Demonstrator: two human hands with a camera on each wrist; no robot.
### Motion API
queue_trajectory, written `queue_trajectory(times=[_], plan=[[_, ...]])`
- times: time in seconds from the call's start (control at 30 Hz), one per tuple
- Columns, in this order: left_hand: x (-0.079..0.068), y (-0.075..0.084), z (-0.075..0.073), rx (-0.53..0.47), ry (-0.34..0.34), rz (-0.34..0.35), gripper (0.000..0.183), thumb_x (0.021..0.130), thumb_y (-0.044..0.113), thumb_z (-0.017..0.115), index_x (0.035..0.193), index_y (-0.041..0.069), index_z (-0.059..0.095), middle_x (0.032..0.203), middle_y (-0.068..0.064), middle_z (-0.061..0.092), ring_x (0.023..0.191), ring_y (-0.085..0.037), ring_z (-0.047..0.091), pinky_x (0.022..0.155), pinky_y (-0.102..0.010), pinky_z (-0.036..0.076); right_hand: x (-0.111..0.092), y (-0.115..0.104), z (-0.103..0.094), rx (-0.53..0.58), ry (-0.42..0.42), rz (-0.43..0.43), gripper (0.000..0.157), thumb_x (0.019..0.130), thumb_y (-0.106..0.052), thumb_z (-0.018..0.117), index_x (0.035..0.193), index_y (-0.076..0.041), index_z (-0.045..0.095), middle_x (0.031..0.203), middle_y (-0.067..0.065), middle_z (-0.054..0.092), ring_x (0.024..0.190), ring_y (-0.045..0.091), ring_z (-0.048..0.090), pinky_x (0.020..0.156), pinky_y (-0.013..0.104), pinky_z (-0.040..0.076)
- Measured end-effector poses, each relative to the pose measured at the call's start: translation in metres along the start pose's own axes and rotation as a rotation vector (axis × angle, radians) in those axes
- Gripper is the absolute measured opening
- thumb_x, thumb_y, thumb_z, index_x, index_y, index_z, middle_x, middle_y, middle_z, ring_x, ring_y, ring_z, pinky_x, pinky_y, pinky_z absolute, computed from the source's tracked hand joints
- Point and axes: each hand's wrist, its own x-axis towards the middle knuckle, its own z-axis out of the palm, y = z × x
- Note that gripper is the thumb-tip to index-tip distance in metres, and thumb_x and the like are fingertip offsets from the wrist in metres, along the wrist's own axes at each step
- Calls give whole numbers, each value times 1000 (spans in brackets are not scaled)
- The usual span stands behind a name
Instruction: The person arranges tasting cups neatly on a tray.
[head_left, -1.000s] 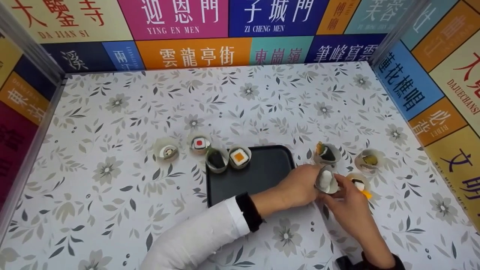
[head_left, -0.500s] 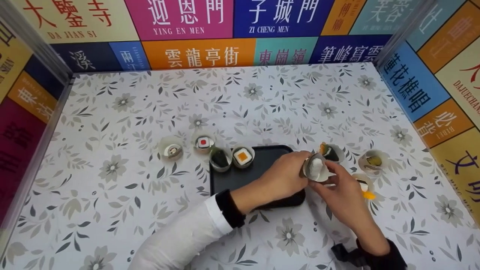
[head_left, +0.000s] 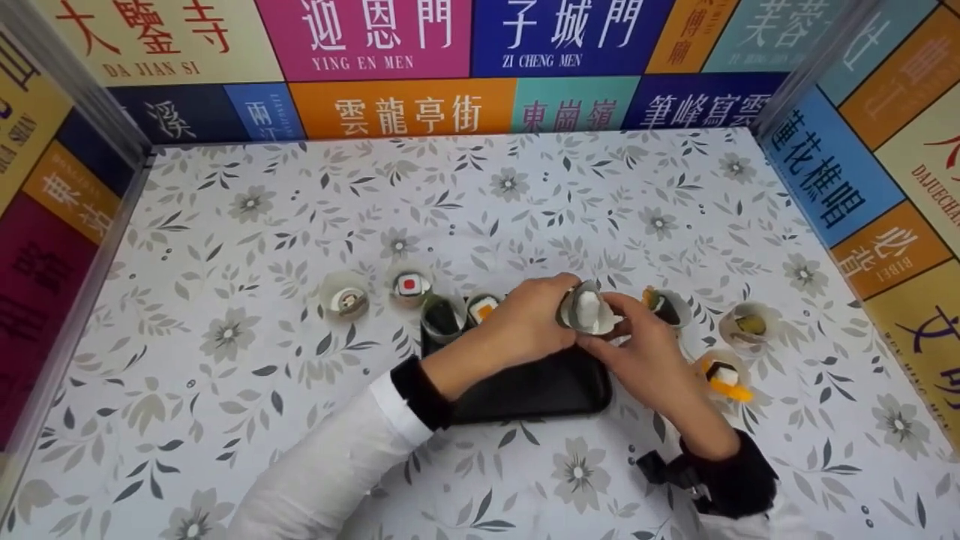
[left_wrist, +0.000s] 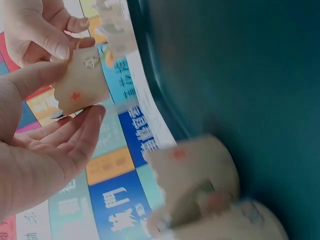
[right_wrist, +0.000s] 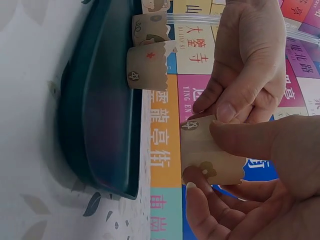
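Note:
Over the black tray (head_left: pixel 540 386), a paper cup (head_left: pixel 581 315) with a white piece inside is held between both hands. My left hand (head_left: pixel 517 319) grips its left side; my right hand (head_left: pixel 652 352) pinches it from the right with thumb and fingers. The right wrist view shows small printed marks on the held cup's wall (right_wrist: pixel 200 150). On the tray's far left part stand two more paper cups: one holds a dark green piece (head_left: pixel 444 319), the other a white square with an orange centre (head_left: pixel 482 309), partly hidden by my left hand.
Left of the tray stand a cup with a small pale piece (head_left: pixel 346 300) and a cup with a red-dotted white square (head_left: pixel 409 285). To the right are three cups, with a dark piece (head_left: pixel 666 307), a greenish piece (head_left: pixel 750 324), and a white-and-orange piece (head_left: pixel 726 375). Printed panels (head_left: pixel 405 105) wall the table.
Both hands have carried the paper cup leftward, from beside the right-hand cups to above the tray. The left arm now covers part of the orange-centred piece's cup.

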Motion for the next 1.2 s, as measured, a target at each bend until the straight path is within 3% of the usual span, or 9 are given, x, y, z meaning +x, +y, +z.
queue_trajectory(times=[0.13, 0.4, 0.57, 0.7, 0.97, 1.2], plan=[[4, -13, -11, 10, -21, -10, 41, 82, 12, 84, 119, 6, 67, 107, -5, 71, 95, -19, 64, 84, -31, 51, 14, -1, 8, 8, -28, -28, 54, 92, -12, 82, 139, 2, 59, 116, 16, 70, 89, 25, 69, 72, 26, 52], [12, -30, -24, 21, -87, -50, 45, 82, 24, 91, 113, 4, 65, 104, -12, 71, 88, -21, 61, 81, -35, 50, 34, 1, 21, -36, -69, -4, 56, 92, -21, 83, 139, -1, 60, 115, 14, 70, 86, 21, 70, 69, 27, 50], [13, -37, -26, 57, -131, -112, 55, 83, 30, 91, 122, 4, 63, 112, -11, 70, 100, -23, 64, 90, -37, 52, 42, 4, 30, -23, -93, -8, 55, 90, -21, 84, 136, -1, 62, 102, 8, 71, 81, 17, 65, 71, 28, 49], [13, -41, -26, 78, -157, -119, 57, 81, 30, 92, 121, 2, 63, 113, -11, 69, 103, -26, 65, 93, -38, 52, 45, 7, 37, -12, -104, -26, 53, 88, -20, 86, 132, -1, 64, 94, 6, 69, 78, 16, 61, 73, 30, 47], [12, -47, -28, 90, -164, -114, 56, 78, 23, 93, 119, 0, 62, 109, -14, 69, 98, -30, 64, 90, -41, 52, 46, 8, 46, 6, -128, -50, 58, 87, -13, 86, 136, 2, 60, 107, 12, 73, 81, 18, 66, 73, 30, 51], [9, -47, -28, 81, -158, -170, 57, 80, 23, 91, 124, 2, 62, 114, -14, 69, 102, -29, 65, 92, -41, 52, 48, 7, 48, 46, -145, -54, 62, 86, 0, 83, 141, 4, 56, 116, 16, 71, 88, 24, 72, 72, 27, 53]])
